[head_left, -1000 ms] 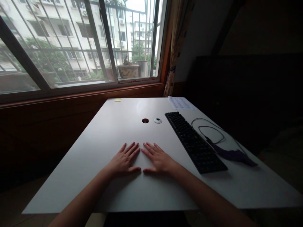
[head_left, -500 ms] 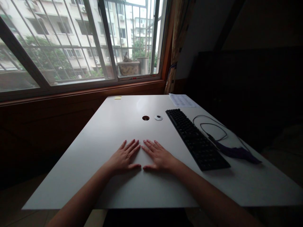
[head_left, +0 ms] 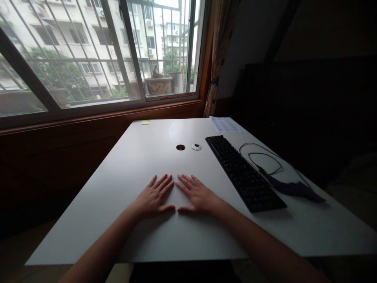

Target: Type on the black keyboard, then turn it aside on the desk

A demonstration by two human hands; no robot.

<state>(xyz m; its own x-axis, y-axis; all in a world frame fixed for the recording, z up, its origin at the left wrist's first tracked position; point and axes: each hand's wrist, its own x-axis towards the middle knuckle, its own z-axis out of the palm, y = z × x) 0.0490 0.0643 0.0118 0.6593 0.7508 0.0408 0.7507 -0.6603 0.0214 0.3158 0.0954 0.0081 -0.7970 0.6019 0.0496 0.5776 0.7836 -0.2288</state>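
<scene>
My left hand [head_left: 153, 197] lies flat, palm down, on the white table [head_left: 118, 173], its fingers spread and holding nothing. Close beside it my right hand [head_left: 196, 196] rests the same way, open, with the two thumbs almost meeting. To the right of my right hand a black keyboard [head_left: 244, 173] lies at a slant. Beyond my fingertips are a round hole [head_left: 180, 147] in the tabletop and a small white round cover [head_left: 196, 147] with a dark opening.
A thin cable [head_left: 265, 153] loops right of the keyboard, near a crumpled dark purple cloth [head_left: 294, 190]. Printed paper [head_left: 226, 124] lies at the far right corner, a yellow sticky note [head_left: 145, 122] at the far left. Behind the table stands a barred window [head_left: 100, 51].
The view has shifted very slightly. Both hands and the things on the table stay in place.
</scene>
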